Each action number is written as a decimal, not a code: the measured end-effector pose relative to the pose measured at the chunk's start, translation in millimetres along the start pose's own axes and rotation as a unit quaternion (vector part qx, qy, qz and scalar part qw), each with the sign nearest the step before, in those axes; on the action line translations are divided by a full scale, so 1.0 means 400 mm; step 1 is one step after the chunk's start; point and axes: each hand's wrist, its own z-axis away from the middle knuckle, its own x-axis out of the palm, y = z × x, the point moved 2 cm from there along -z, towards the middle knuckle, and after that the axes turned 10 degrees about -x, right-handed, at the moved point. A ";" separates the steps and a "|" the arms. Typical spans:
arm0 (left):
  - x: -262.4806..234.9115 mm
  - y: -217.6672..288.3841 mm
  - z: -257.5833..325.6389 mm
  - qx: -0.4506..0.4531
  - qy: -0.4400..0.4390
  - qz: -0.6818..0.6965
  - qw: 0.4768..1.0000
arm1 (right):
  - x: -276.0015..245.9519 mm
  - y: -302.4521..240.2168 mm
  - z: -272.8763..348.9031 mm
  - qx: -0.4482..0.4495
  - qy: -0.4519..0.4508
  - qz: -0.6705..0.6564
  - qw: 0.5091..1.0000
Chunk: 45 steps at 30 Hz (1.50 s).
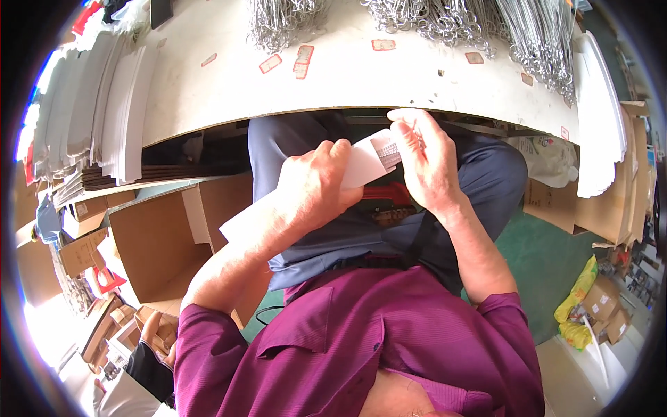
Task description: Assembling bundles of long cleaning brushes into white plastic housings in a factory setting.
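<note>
Seated person, hands raised over the lap, just below the front edge of the white desk (347, 76).

Left hand (313, 187): fingers curled closed around a white paper sleeve (361, 163), thumb on top, the other fingers wrapped underneath. The sleeve runs long and flat from the open end near the right hand, back under the left palm and down along the left forearm, where its lower end (243, 222) shows.

Right hand (427, 163): fingers bent and pinched at the sleeve's open end. They hold a small bundle of thin grey metal pieces (388, 148), whose ends show at the mouth of the sleeve. Whether the bundle is partly inside the sleeve or only lying against it cannot be told. The two hands are close, nearly touching, with the sleeve's end between them.

Below the hands, on the lap, a red tool-like object (385, 193) lies across the dark blue trousers (479, 181); mostly hidden by the hands.

On the desk, far side: heaps of bright wire hooks (445, 24), some small red-edged labels (303, 59) stuck to the surface. Stacks of white paper sheets (118, 90) lie on the left end of the desk, more at the right (597, 125).

To the person's left, an open cardboard box (160, 243) stands on the floor. Green floor (549, 257) to the right, with small cartons (601, 302) and a yellow bag (577, 295).
</note>
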 end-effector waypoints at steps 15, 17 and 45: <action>0.020 -0.021 0.004 -0.037 0.007 -0.004 0.999 | -0.022 0.018 0.063 0.104 0.025 -0.145 0.984; 0.018 -0.020 -0.001 -0.043 -0.006 0.003 0.999 | -0.013 0.029 0.069 0.113 0.039 -0.130 0.984; 0.021 -0.021 0.000 -0.113 -0.034 0.160 0.980 | 0.024 0.019 0.100 0.100 -0.026 -0.131 0.986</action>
